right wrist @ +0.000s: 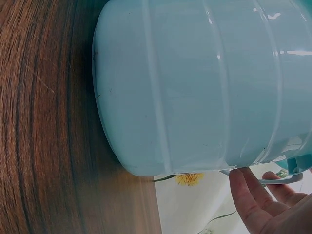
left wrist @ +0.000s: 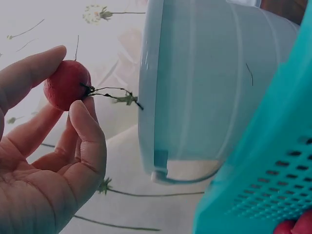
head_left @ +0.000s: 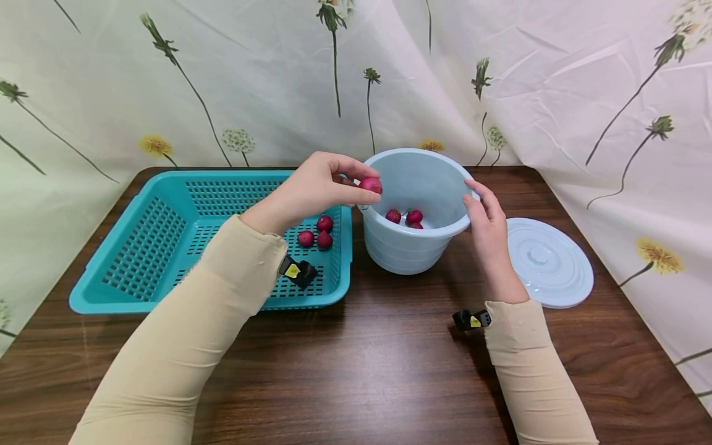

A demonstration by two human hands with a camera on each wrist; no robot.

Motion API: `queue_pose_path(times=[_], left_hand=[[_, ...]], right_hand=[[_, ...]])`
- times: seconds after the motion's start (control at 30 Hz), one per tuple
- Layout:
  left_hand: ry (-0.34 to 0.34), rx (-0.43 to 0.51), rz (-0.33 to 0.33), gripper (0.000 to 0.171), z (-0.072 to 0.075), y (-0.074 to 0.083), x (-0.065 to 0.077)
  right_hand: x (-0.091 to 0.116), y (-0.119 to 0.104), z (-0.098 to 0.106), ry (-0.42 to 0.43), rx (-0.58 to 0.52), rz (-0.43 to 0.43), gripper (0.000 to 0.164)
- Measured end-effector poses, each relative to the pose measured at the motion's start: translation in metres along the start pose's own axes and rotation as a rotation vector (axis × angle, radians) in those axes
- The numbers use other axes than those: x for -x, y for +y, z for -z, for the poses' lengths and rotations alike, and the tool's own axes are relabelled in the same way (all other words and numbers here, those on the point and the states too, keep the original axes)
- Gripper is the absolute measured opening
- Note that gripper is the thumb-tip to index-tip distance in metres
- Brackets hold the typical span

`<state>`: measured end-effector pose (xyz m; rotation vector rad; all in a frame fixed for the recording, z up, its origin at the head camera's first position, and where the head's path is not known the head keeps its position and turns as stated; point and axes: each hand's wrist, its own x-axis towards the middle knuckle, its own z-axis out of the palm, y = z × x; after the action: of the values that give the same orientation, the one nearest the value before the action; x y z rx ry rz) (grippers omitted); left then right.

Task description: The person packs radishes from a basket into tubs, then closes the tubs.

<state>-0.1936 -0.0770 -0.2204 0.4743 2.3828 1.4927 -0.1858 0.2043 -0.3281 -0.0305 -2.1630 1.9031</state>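
Observation:
My left hand (head_left: 325,179) pinches a red radish (head_left: 371,185) between thumb and fingers at the left rim of a light blue bucket (head_left: 408,250). In the left wrist view, thin dark stems trail from the held radish (left wrist: 67,85) toward the bucket's rim. Several radishes (head_left: 414,217) lie on the bucket's bottom. On the bucket's right side, my right hand (head_left: 489,232) grips the rim; the right wrist view shows its fingertips (right wrist: 237,181) against the wall near the handle. A turquoise basket (head_left: 214,306) stands left of the bucket, with radishes (head_left: 324,240) near its right end.
A round light blue lid (head_left: 547,259) lies flat on the brown wooden table (head_left: 384,371), right of the bucket. Behind the table hangs a white flower-print cloth (head_left: 267,74). The basket's right wall stands close beside the bucket.

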Motion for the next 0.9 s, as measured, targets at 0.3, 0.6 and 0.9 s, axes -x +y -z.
queue_pose_path(times=[0.3,0.6,0.9], left_hand=[[-0.033,-0.048,-0.054,0.039,-0.017,0.004,-0.02],[-0.07,-0.093,-0.084,0.039,-0.036,0.007,-0.041],[-0.087,-0.127,-0.071,0.04,-0.043,0.003,-0.055]], right_hand=[[-0.002,0.001,-0.001,0.008,0.005,0.01,0.044],[-0.003,0.001,-0.001,0.007,0.027,-0.006,0.044],[-0.005,0.002,0.0,0.004,0.01,-0.014,0.044]])
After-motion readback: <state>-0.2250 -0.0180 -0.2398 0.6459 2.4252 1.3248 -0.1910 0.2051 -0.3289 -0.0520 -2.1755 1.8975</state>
